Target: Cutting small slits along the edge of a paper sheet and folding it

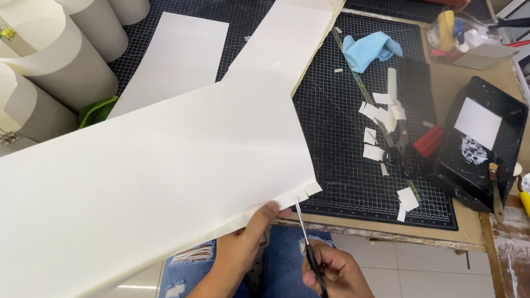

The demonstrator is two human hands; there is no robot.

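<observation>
Two hands work at the bench's near edge: the left hand [244, 243] pinches the large cream sheet [146, 178] from below, and the right hand [337, 279] grips small scissors [308, 247] snipping its notched corner. With so much sheet sagging unsupported, it could probably twist and tear a notch crooked.

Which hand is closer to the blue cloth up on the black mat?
The right hand, holding the scissors, is slightly closer to the blue cloth. It sits almost straight below it. The left hand, pinching the big cream sheet, is farther left.
</observation>
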